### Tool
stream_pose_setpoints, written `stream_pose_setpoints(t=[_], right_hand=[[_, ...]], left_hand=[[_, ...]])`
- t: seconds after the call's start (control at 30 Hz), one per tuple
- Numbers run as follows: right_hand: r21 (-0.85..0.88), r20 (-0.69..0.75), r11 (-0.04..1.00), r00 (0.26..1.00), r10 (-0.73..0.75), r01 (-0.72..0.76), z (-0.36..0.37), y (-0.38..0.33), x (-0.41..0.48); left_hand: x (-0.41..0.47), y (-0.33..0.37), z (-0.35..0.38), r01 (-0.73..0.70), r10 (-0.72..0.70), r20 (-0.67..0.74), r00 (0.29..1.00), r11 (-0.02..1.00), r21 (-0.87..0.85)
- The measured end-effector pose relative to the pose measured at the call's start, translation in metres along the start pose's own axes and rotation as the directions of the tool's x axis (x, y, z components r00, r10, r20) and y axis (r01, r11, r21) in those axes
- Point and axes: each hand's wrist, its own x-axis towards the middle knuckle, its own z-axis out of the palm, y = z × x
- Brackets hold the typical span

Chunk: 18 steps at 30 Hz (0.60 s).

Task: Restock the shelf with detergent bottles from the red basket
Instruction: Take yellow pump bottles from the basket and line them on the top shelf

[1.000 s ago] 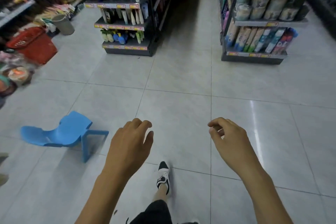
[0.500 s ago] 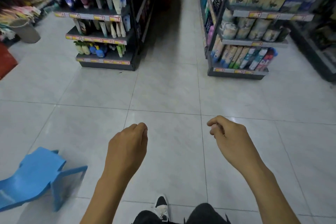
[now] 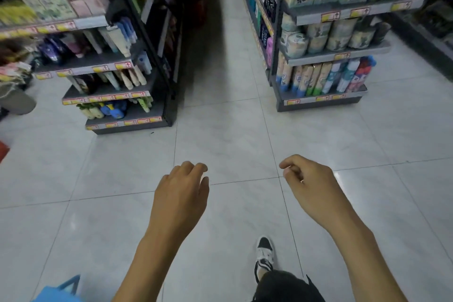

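Observation:
My left hand (image 3: 181,193) hangs over the tiled floor with loosely curled fingers and holds nothing. To its right, my right hand (image 3: 308,184) is also empty, fingers loosely curled. Only a red sliver of the red basket (image 3: 3,151) shows at the left edge. No detergent bottle is in either hand. A dark shelf unit (image 3: 127,125) with tubes and bottles stands ahead on the left, another shelf unit (image 3: 318,104) with packs and bottles ahead on the right.
A dim aisle (image 3: 215,56) runs between the two shelf units. A blue plastic stool (image 3: 58,292) pokes in at the bottom left. My shoe (image 3: 264,255) steps on the pale floor tiles. A grey bin (image 3: 17,103) sits at the far left.
I have walked forward toward the aisle. The shelves have come closer, the blue stool has slid to the bottom left corner and the red basket has nearly left view. Both hands stay empty.

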Motion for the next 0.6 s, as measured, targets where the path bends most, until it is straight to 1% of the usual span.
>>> stream_pose_setpoints(t=[0.07, 0.17, 0.27, 0.4, 0.6], right_hand=[[0.014, -0.001, 1.0, 1.0, -0.008, 0.008, -0.012, -0.004, 0.043], [0.031, -0.011, 0.999, 1.0, -0.017, 0.018, -0.027, -0.017, 0.104], [0.048, -0.027, 0.998, 0.999, -0.047, 0.049, -0.035, -0.036, 0.159], [0.026, 0.032, 0.996, 0.996, -0.086, 0.085, -0.036, -0.052, 0.222], [-0.035, 0.089, 0.994, 0.991, -0.098, 0.101, -0.013, -0.077, 0.325]], left_hand=[[0.042, 0.004, 0.0, -0.007, 0.007, 0.007, 1.0, 0.998, 0.058], [0.099, 0.004, -0.003, 0.022, -0.023, 0.012, 1.0, 0.993, 0.12], [0.144, -0.004, -0.003, 0.08, -0.078, -0.019, 0.997, 0.991, 0.11], [0.195, -0.014, 0.002, 0.167, -0.165, -0.05, 0.985, 0.985, 0.04], [0.283, -0.057, 0.025, 0.233, -0.233, -0.025, 0.972, 0.972, 0.007]])
